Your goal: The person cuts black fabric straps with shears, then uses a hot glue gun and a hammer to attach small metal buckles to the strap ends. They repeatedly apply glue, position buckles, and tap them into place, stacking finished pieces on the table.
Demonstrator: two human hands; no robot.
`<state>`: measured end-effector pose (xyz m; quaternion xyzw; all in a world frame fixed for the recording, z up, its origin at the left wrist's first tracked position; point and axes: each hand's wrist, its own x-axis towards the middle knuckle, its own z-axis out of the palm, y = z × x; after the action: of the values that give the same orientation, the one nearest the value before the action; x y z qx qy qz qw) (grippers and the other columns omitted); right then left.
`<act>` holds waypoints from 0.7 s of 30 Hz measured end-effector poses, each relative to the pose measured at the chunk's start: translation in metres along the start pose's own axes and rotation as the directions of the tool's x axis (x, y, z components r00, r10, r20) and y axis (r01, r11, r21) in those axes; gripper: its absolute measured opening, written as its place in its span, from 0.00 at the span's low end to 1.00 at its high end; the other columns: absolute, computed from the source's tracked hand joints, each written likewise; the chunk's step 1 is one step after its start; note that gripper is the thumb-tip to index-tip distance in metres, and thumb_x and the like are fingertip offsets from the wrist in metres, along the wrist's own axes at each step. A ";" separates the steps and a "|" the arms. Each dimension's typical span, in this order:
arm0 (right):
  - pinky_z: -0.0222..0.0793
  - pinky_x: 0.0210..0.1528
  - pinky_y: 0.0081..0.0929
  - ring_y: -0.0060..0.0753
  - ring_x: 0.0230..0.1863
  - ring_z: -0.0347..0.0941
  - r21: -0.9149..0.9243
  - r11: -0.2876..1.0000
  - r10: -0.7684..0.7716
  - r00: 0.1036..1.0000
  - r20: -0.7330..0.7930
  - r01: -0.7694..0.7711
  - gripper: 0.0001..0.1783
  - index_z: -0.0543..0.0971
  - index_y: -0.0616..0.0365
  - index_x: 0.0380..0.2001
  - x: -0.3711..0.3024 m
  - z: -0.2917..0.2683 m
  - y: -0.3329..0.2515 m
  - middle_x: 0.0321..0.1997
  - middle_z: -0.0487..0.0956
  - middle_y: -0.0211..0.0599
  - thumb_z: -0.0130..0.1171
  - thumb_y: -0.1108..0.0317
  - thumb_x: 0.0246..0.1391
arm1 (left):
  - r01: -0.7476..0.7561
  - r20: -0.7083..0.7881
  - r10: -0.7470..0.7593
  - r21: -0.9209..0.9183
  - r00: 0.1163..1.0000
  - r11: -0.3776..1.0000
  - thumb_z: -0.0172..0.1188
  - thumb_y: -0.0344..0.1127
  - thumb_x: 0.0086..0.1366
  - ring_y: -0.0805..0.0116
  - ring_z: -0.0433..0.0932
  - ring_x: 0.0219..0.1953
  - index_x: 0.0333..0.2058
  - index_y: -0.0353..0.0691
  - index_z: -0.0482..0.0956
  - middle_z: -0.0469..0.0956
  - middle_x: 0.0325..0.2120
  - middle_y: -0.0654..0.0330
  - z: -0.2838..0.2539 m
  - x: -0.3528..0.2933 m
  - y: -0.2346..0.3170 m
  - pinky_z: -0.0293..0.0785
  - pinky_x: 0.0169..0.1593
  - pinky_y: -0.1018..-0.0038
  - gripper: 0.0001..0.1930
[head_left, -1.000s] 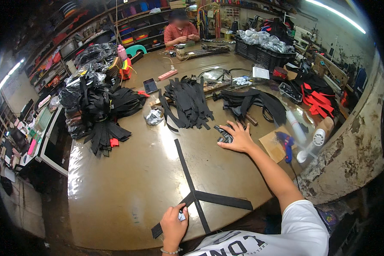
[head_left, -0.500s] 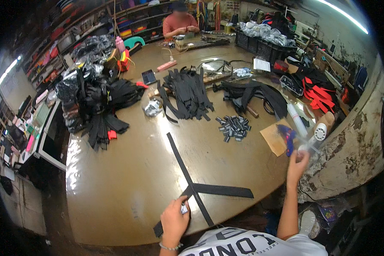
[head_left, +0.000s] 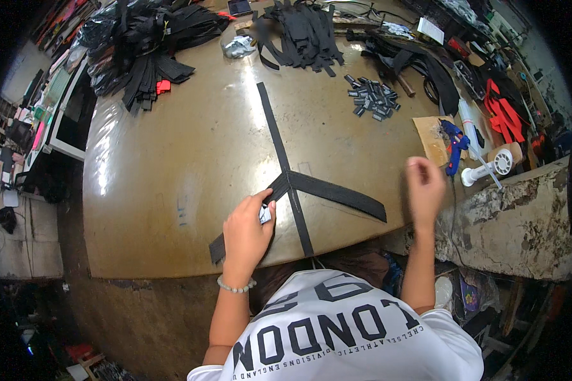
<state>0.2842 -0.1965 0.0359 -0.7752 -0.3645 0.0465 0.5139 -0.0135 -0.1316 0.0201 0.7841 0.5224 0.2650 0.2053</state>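
Two black webbing straps lie crossed on the brown table: a long strap (head_left: pixel 274 136) runs away from me, and a wider strap (head_left: pixel 337 192) crosses it near the front edge. My left hand (head_left: pixel 246 230) lies on the wider strap's left part and pinches it together with a small silvery piece (head_left: pixel 265 214). My right hand (head_left: pixel 424 188) hovers, blurred, over the table's right front corner with its fingers curled. Whether it holds anything is hidden. A heap of small dark buckles (head_left: pixel 370 98) lies further back.
A blue glue gun (head_left: pixel 452 143) lies on cardboard (head_left: pixel 429 140) at the right, beside a white spool stand (head_left: pixel 491 166) and red straps (head_left: pixel 503 114). Heaps of black straps sit at the back centre (head_left: pixel 302 32) and back left (head_left: pixel 149 47). A rough concrete ledge (head_left: pixel 508 216) borders the right side.
My right hand left the buckle heap and came back toward me to the table's right front corner. The view tipped down and closer. My left hand stayed on the strap.
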 end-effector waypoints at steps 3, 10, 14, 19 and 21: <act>0.67 0.33 0.17 0.13 0.30 0.68 0.096 0.995 0.031 1.000 -0.002 -0.030 0.10 0.81 0.61 0.38 0.023 -0.009 0.008 0.31 0.78 0.24 0.60 0.65 0.60 | 0.002 0.023 -0.003 0.024 1.000 1.000 0.60 0.37 0.63 0.51 0.78 0.31 0.42 0.43 0.80 0.79 0.30 0.54 0.000 0.000 0.004 0.74 0.34 0.62 0.10; 0.73 0.41 0.32 0.40 0.35 0.79 -0.018 0.943 -0.312 0.902 0.298 0.332 0.11 0.82 0.64 0.38 0.078 0.057 0.020 0.36 0.81 0.46 0.61 0.68 0.54 | -0.063 0.028 0.064 -0.029 0.998 0.998 0.61 0.35 0.61 0.53 0.79 0.33 0.42 0.42 0.79 0.80 0.31 0.54 0.000 0.002 0.000 0.74 0.35 0.64 0.10; 0.73 0.37 0.32 0.40 0.31 0.77 -0.115 0.901 -0.349 0.856 0.382 0.419 0.12 0.82 0.64 0.36 0.108 0.090 0.027 0.33 0.79 0.45 0.64 0.67 0.52 | -0.064 0.006 0.064 -0.024 0.998 0.998 0.61 0.35 0.61 0.53 0.79 0.33 0.41 0.43 0.79 0.80 0.30 0.54 0.003 0.000 0.000 0.74 0.35 0.64 0.10; 0.71 0.33 0.29 0.33 0.29 0.74 -0.116 0.925 -0.297 0.879 0.372 0.362 0.12 0.82 0.64 0.32 0.110 0.104 0.033 0.32 0.77 0.42 0.69 0.67 0.48 | -0.034 0.005 0.034 -0.004 0.999 0.999 0.61 0.36 0.62 0.55 0.79 0.31 0.41 0.43 0.79 0.79 0.28 0.56 0.005 0.001 0.002 0.73 0.33 0.64 0.10; 0.72 0.35 0.31 0.36 0.31 0.75 -0.126 0.937 -0.259 0.892 0.370 0.325 0.12 0.82 0.65 0.31 0.108 0.103 0.034 0.33 0.77 0.44 0.69 0.66 0.47 | -0.055 -0.004 0.056 0.044 0.998 0.998 0.61 0.36 0.62 0.56 0.78 0.30 0.41 0.44 0.80 0.77 0.27 0.57 0.005 0.000 0.003 0.73 0.31 0.65 0.09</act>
<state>0.3343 -0.0590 -0.0074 -0.7350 -0.5648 0.0707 0.3683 -0.0083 -0.1327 0.0174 0.8019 0.5066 0.2610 0.1794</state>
